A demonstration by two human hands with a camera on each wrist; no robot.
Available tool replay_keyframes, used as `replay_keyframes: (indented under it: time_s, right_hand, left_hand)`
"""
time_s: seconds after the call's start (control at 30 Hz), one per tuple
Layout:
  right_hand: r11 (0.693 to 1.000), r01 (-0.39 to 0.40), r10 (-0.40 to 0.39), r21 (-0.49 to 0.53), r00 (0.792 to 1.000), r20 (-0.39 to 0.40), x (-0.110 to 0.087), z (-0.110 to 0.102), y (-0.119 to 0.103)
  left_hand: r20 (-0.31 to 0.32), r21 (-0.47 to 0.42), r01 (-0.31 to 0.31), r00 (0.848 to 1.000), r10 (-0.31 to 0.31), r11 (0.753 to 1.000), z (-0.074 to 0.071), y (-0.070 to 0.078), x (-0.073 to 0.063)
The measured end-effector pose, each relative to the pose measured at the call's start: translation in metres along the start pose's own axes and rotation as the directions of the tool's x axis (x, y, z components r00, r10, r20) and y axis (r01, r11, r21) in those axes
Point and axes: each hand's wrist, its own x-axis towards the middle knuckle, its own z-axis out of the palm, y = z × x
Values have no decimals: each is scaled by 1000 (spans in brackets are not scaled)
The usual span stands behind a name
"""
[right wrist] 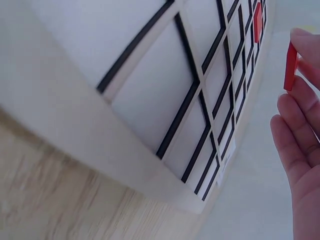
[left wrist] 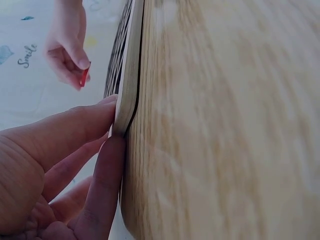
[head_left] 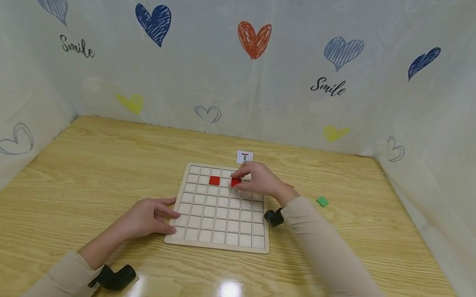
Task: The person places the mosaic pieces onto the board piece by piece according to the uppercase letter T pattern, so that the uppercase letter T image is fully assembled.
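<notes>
A wooden grid board (head_left: 210,246) with pale square cells lies on the table. My right hand (head_left: 259,179) pinches a red square tile (right wrist: 290,67) on edge between thumb and fingertips, over the board's far part. Another red tile (head_left: 214,180) sits in a cell of the second row from the far edge, to the left of the held one. At the board's left edge, my left hand (head_left: 145,217) touches the rim with spread fingertips (left wrist: 107,150), holding no tile.
Just beyond the board's far edge lies a small pattern card (head_left: 244,154). A green tile (head_left: 323,201) is on the table to the right, and a red piece (head_left: 290,185) shows partly behind my right wrist. Printed sheeting (head_left: 194,72) encloses the table's back and sides.
</notes>
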Motion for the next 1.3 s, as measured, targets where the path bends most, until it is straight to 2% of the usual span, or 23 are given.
replay_keyframes:
  time_s: [0.4, 0.67, 1.3]
  right_hand:
    - [999, -41, 41, -1, 999, 15, 14, 8, -4]
    - [997, -68, 66, 38, 997, 38, 22, 13, -4]
    - [993, -105, 108, -44, 993, 58, 35, 17, -6]
  left_hand:
    - [0, 22, -10, 1000, 10, 1000, 0, 0, 0]
    - [-2, 33, -2, 1000, 2, 999, 0, 1, 0]
    - [8, 3, -14, 1000, 14, 1000, -2, 0, 0]
